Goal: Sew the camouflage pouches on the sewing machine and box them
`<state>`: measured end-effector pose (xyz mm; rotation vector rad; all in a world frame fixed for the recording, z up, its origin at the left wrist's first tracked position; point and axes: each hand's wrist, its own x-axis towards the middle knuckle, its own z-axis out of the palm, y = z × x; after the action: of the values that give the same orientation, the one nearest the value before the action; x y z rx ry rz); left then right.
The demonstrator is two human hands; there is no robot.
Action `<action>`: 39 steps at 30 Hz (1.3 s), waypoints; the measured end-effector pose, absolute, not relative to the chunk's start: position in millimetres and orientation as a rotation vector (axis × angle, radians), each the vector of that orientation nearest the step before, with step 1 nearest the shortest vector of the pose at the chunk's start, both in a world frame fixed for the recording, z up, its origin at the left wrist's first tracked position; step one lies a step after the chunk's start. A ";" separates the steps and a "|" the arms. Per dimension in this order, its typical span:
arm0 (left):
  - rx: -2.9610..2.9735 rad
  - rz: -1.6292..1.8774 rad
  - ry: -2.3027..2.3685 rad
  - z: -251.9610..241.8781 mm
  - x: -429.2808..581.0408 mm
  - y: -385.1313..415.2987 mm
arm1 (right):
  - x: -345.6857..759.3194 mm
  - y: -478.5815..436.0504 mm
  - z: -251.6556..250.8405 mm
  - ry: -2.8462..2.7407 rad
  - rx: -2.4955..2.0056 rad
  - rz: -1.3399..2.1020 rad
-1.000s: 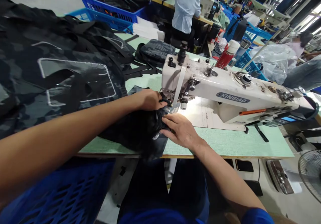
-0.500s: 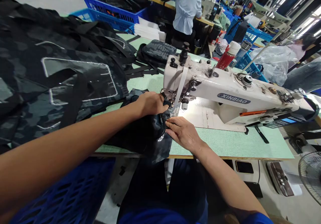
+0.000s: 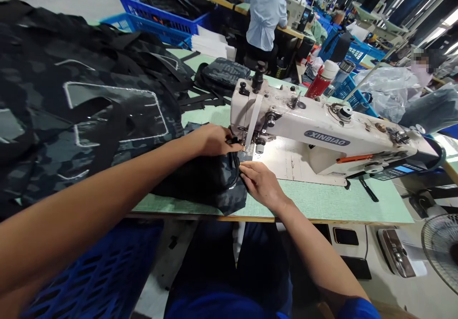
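Note:
A dark camouflage fabric piece (image 3: 214, 185) with a black raised edge lies on the green table under the head of a white sewing machine (image 3: 296, 128). Close beside the needle area, my left hand (image 3: 216, 140) grips the fabric's upper edge, its thumb pointing at the presser foot. My right hand (image 3: 263, 183) pinches the right edge of the same piece, just below and right of the left hand. The needle tip is too small to make out.
Large camouflage bags (image 3: 118, 114) are heaped at left, with a small pouch (image 3: 223, 76) behind the machine. A red bottle (image 3: 322, 78) stands beyond it. A black tool (image 3: 368, 190) lies at right. A person in light blue (image 3: 265, 16) sits farther back.
The fabric's lower corner, which hung over the table's front edge, now lies up on the table. Both hands keep hold of the piece. The view has shifted slightly.

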<state>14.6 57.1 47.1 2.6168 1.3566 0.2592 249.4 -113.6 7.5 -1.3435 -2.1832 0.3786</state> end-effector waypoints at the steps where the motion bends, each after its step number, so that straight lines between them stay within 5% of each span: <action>1: 2.628 0.272 1.352 52.3 8.1 46.1 | 249.9 -115.5 7.8 -2.132 -1.349 0.403; 5: 2.795 0.433 0.778 61.6 -10.9 1.8 | 242.2 -125.6 12.0 -1.824 -1.384 0.567; 9: 2.824 0.209 0.282 68.5 -5.7 -6.8 | 226.5 -142.8 20.7 -1.365 -1.359 0.965; 17: 2.788 0.243 0.177 94.5 4.6 8.1 | 204.1 -168.6 40.3 -0.316 -0.972 1.779; 24: 2.868 0.121 0.173 88.0 -26.2 7.8 | 190.5 -171.6 42.9 0.002 -0.772 1.933; 31: 2.877 0.080 0.165 74.6 -34.8 19.8 | 197.1 -202.1 33.3 -0.594 -1.121 1.707; 39: 2.922 0.118 0.330 60.0 -39.0 6.8 | 203.6 -212.3 17.8 -1.796 -1.588 0.377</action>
<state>-39.0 6.8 60.0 2.9215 0.3302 0.1178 203.6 -212.3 17.8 -1.5881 -1.7963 0.3768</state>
